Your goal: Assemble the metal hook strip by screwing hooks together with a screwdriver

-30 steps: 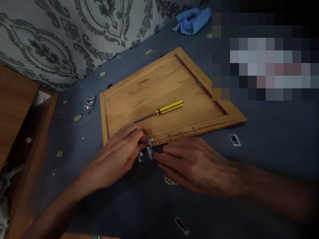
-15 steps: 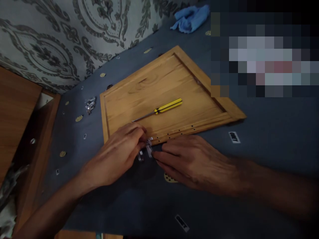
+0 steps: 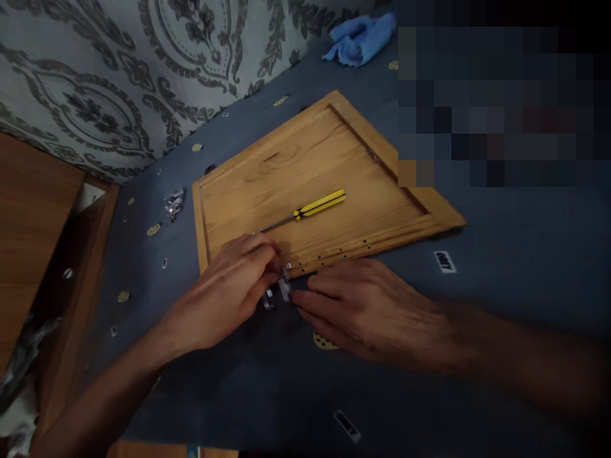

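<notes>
A framed wooden cabinet door (image 3: pixel 305 172) lies flat, with a row of small dark holes along its near edge. At that edge my left hand (image 3: pixel 229 280) is closed, its fingertips pinching a metal hinge (image 3: pixel 285 285); its fingers partly cover the piece. My right hand (image 3: pixel 367 305) is closed too, with its fingertips at the outer end of the same hinge. A second metal hinge piece (image 3: pixel 269 299) shows just below my left fingers. On the door panel rests a screwdriver (image 3: pixel 319 205) with a yellow and black handle, its tip near my left knuckles.
Several loose metal hinges (image 3: pixel 174 203) lie left of the door on the dark blue patterned cloth (image 3: pixel 229 401). A crumpled blue cloth (image 3: pixel 360 39) sits at the back, by the patterned wall (image 3: pixel 191 44). Wooden furniture (image 3: pixel 38 235) stands at the left. The upper right is pixelated.
The view has shifted slightly. Both hands keep nearly the same place at the hinge, and the door and screwdriver lie as before.
</notes>
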Available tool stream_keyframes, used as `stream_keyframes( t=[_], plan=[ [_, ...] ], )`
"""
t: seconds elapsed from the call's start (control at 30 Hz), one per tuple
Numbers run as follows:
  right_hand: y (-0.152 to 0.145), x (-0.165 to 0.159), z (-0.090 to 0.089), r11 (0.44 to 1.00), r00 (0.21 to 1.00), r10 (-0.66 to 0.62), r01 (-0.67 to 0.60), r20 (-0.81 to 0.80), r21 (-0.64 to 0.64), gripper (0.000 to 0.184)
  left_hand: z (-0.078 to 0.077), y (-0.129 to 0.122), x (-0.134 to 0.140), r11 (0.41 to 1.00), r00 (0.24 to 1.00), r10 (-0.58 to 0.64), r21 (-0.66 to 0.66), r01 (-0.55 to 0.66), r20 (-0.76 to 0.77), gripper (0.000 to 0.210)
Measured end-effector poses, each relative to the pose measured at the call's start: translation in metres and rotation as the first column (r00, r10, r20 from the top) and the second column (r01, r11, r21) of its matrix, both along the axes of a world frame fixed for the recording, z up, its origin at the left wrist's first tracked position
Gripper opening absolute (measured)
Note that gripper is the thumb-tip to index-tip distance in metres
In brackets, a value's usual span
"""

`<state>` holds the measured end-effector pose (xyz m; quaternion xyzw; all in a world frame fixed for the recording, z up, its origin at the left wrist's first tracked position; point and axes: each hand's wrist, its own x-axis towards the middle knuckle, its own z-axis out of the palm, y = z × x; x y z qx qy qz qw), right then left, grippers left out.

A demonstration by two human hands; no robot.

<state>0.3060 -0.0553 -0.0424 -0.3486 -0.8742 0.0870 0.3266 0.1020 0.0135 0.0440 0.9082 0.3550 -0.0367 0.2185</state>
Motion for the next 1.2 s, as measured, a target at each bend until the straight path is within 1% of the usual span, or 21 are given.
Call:
stream_keyframes(
  t=[0.17,0.3,0.57,0.73,0.9,1.2],
  plan=[
    [0.0,-0.001,0.0,1.0,1.0,0.004,-0.004,-0.002,0.006,0.021,-0.002,0.003,0.0,1.0,1.0,0.01,-0.02,-0.01,-0.021,0.01],
    [0.0,-0.001,0.0,0.999,1.0,-0.007,0.008,-0.029,0.034,0.021,-0.003,0.005,-0.001,0.999,1.0,0.006,-0.051,-0.007,-0.004,0.009],
    [-0.001,0.0,0.002,1.0,1.0,-0.006,0.006,0.01,0.02,0.025,-0.003,0.009,0.002,0.994,0.999,0.039,-0.102,-0.037,0.018,0.009],
    [0.0,0.0,0.001,1.0,0.999,0.007,-0.006,0.037,-0.006,0.023,-0.005,0.011,0.003,0.99,0.996,0.056,-0.13,-0.047,0.07,0.014],
    [0.0,0.0,-0.001,0.999,1.0,0.002,-0.002,-0.012,0.041,0.025,-0.007,0.012,0.001,0.989,0.992,0.065,-0.136,-0.05,0.107,0.015],
    [0.001,0.0,0.0,0.998,1.0,0.007,-0.008,0.014,0.055,0.033,-0.012,0.011,-0.003,0.983,0.983,0.109,-0.16,-0.085,0.146,0.013]
  ],
)
